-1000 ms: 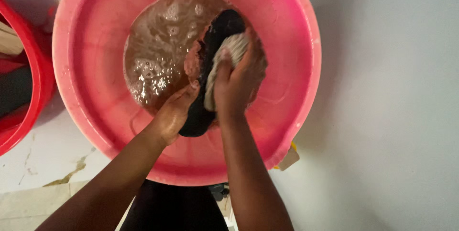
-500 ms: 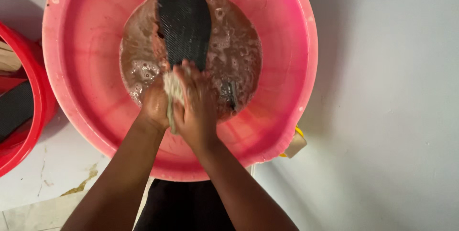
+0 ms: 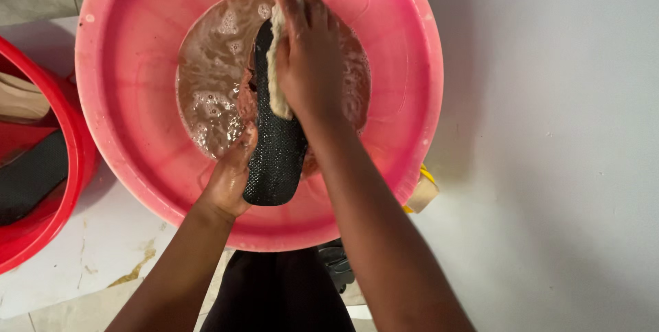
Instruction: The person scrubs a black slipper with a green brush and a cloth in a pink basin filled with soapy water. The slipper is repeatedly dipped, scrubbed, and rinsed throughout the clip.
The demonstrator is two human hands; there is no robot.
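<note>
We hold the black shoe sole tilted over the murky, foamy water in the middle of the pink basin, its lower end near the basin's lower wall. Our left hand is closed around the sole's lower left edge, bracing it. Our right hand, at the top centre of the frame, is clenched on a pale cloth pressed against the sole's upper end. To scrub well, we judge the left grip should stay firm so the sole does not slip, while the cloth runs lengthwise along the textured tread. A red basin sits at the left edge of the frame.
</note>
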